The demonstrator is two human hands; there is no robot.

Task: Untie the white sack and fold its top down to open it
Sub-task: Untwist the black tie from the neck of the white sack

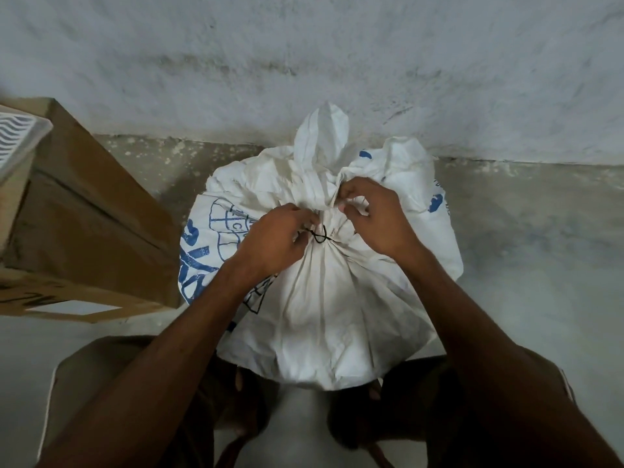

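We are at the start: the black cord is knotted round the neck of the white sack, which stands against the wall beyond it. Our left hand pinches the cord at the neck, our right hand grips the gathered cloth just above; untying and folding remain.

Storage corner of a plain building: rough whitewashed plaster wall, bare grey concrete floor, stacked brown cardboard cartons.
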